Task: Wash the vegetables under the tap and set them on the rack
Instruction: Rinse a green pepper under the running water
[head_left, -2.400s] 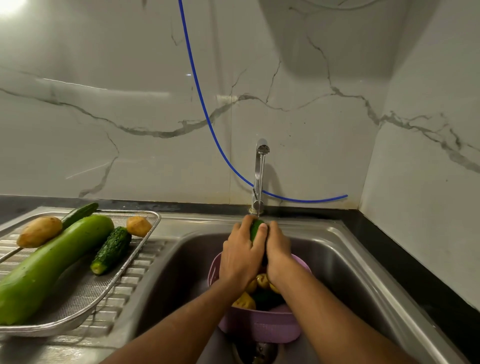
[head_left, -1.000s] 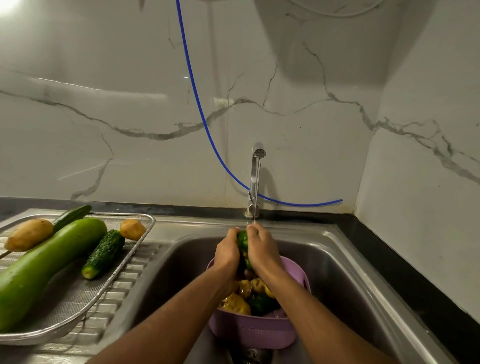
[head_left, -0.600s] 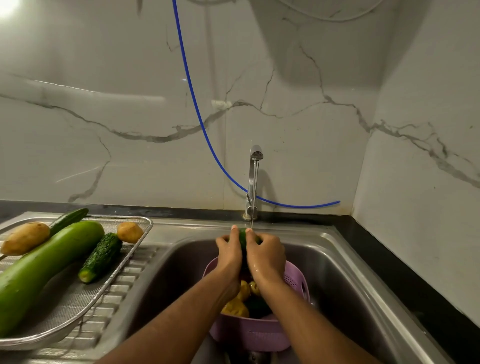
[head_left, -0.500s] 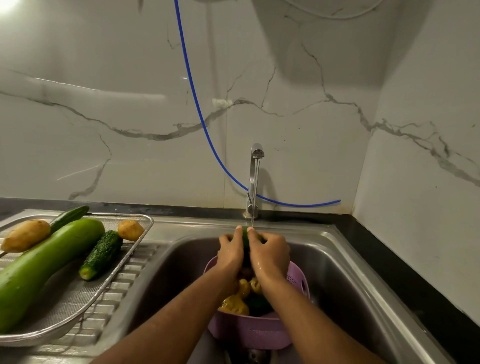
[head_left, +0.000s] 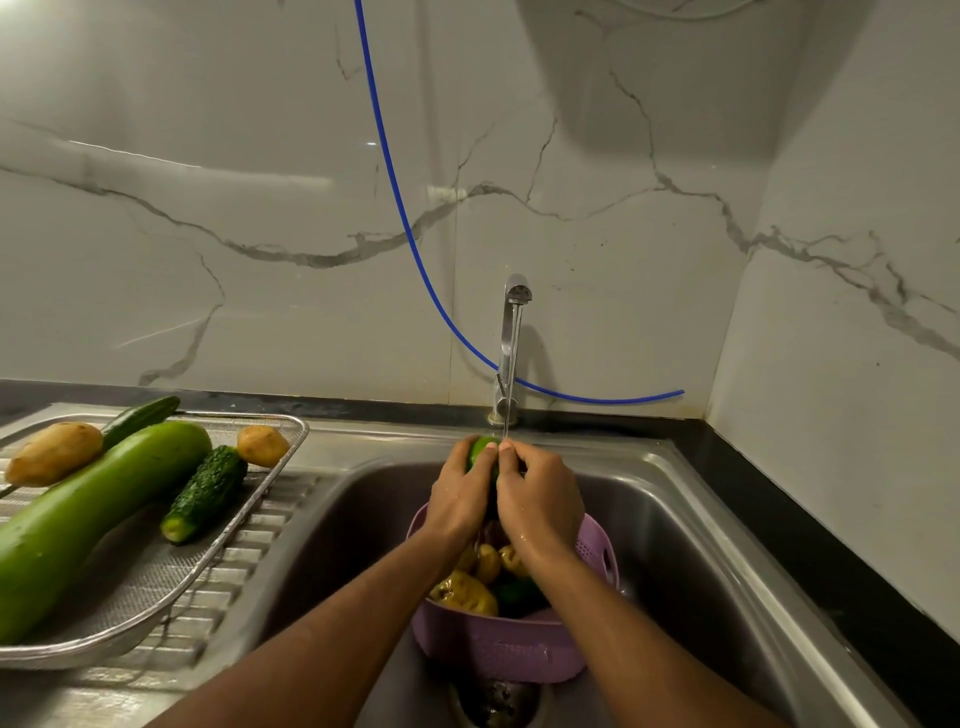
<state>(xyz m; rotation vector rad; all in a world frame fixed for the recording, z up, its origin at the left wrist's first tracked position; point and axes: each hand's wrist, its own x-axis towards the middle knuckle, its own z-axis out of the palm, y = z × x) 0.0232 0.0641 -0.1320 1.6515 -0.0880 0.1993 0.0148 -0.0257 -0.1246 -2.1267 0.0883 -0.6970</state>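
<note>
Both my hands hold a green vegetable (head_left: 481, 451) under the thin stream from the steel tap (head_left: 513, 343). My left hand (head_left: 457, 499) wraps its left side, my right hand (head_left: 540, 499) its right; most of it is hidden between them. Below them a purple colander (head_left: 498, 654) stands in the sink (head_left: 691, 525) with yellow and dark green vegetables in it. On the left, a wire mesh rack (head_left: 130, 587) carries a long pale green gourd (head_left: 88, 514), a bumpy cucumber (head_left: 205, 493), a smooth cucumber (head_left: 140, 418) and two potatoes (head_left: 52, 453), (head_left: 262, 446).
A blue hose (head_left: 400, 208) hangs down the marble wall and runs behind the tap to the right. A black counter strip (head_left: 810, 545) borders the sink on the right, by the side wall. The drain (head_left: 498, 701) lies under the colander.
My hands have kept turning and rubbing the green vegetable under the stream, shifting slightly; its top now shows between my fingers. Nothing on the rack has moved.
</note>
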